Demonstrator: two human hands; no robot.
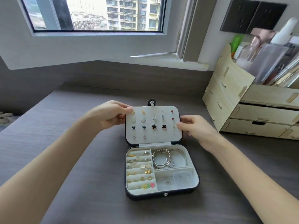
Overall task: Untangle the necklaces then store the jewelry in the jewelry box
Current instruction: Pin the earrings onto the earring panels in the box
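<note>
At side edges of lid (161,136), left hand (111,114) and right hand (196,127) pinching, jewelry box (196,175) open

Soft daylight comes in from the window (97,13) straight ahead of me, so everything's evenly lit, no harsh glare. Buildings outside look a bit washed out. Only faint shadows on the grey table (161,210). The jewelry box (145,195) in the middle is fairly sharp, tiny pieces a little mushy. Wide lens bends the window frame and stretches my forearms. Bottles (267,54) on the wooden organizer (229,94) at the right edge are smeared with blur.
</note>
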